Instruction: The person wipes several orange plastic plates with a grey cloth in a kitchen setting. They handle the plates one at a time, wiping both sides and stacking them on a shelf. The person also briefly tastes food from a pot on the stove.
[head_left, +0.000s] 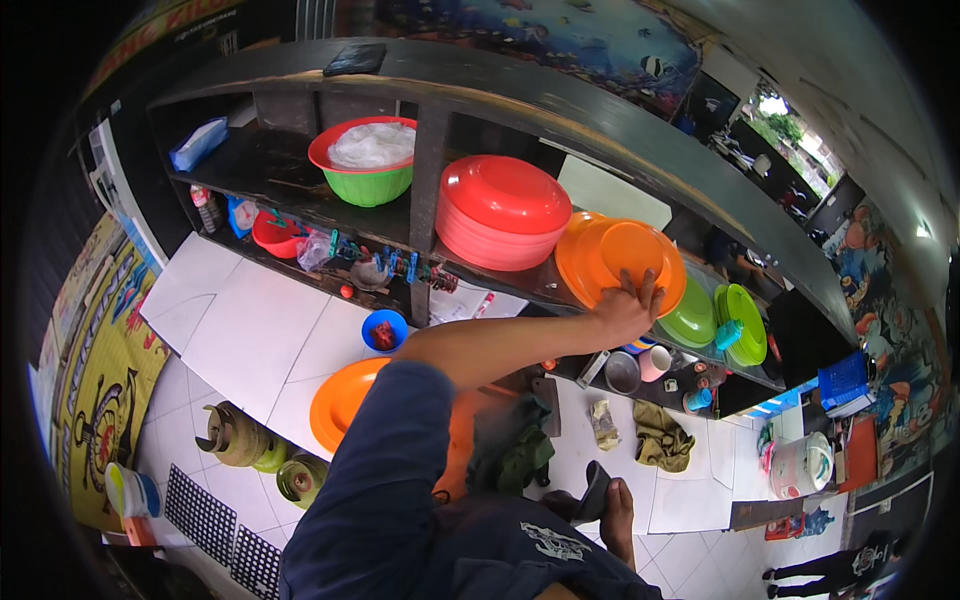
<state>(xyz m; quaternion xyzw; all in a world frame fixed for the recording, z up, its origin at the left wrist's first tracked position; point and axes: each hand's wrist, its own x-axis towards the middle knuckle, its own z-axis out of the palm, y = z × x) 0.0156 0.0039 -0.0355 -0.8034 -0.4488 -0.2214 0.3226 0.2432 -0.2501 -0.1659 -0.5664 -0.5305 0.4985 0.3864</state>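
Observation:
My left hand reaches across to the shelf, with its fingers over an upturned orange plate on a stack; the thumb is hidden. Beside that stack are upturned red plates over pink ones on one side and green plates on the other. Low in front of my body, my right hand holds a dark curved object, whose kind I cannot tell. Another orange plate lies on the white-tiled counter, partly hidden by my left sleeve.
A blue bowl holds something red. An olive cloth and folded paper lie on the counter. Clothespins line the shelf edge. Gas cylinders stand below. A person is at the lower right.

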